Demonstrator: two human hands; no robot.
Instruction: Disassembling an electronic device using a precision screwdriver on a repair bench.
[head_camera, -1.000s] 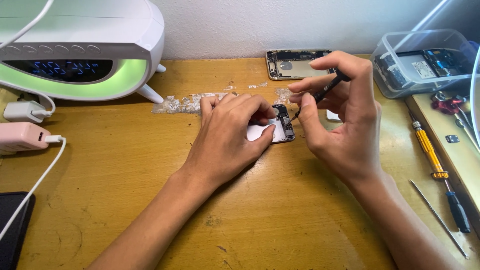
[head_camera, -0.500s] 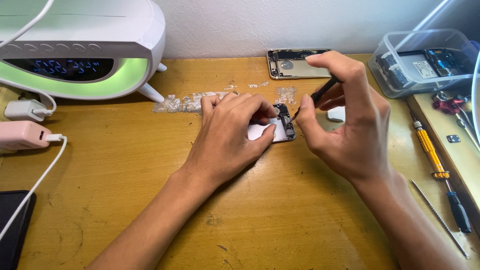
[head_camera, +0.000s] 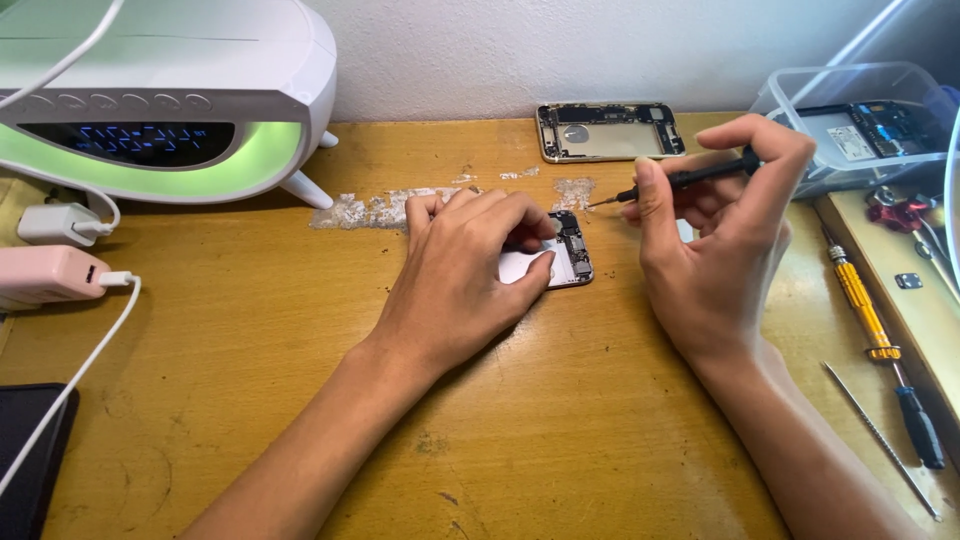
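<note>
Right hand (head_camera: 725, 250) fingers (head_camera: 648, 205) pinched shut on thin black precision screwdriver (head_camera: 690, 178); shaft near-horizontal, metal tip pointing left, just above opened phone chassis (head_camera: 568, 250); left hand (head_camera: 460, 275) fingers curled, pressing chassis flat mid-bench (head_camera: 250, 340); chassis long axis runs away from the person; bare metal rear housing (head_camera: 608, 130) behind; yellow-handled screwdriver (head_camera: 868, 315) right.

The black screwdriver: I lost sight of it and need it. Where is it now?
In the head view, the black screwdriver is in the right hand, lifted right of centre, its tip just right of the opened phone under the left hand.
</note>
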